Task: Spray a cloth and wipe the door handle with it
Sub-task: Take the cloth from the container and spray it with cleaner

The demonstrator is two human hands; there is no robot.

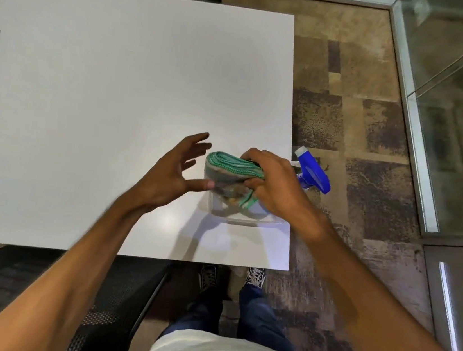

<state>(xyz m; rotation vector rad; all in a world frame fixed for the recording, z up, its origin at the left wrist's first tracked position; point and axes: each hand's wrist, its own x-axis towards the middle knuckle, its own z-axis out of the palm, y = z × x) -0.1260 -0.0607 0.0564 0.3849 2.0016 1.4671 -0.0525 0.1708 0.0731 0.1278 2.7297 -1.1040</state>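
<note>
- Near the table's (pixel 103 85) right front corner, the right hand (pixel 277 187) grips a folded green-edged cloth (pixel 230 172), fingers curled around its right end.
- Left of the cloth, the left hand (pixel 176 174) is empty, fingers spread, thumb tip just beside the cloth.
- Behind the right hand, at the table's right edge, a blue spray head (pixel 313 171) shows.
- Under the cloth lies a clear tray (pixel 248 220).

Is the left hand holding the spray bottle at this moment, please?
No, the left hand is open and empty, while the spray bottle stands beyond the right hand.
</note>
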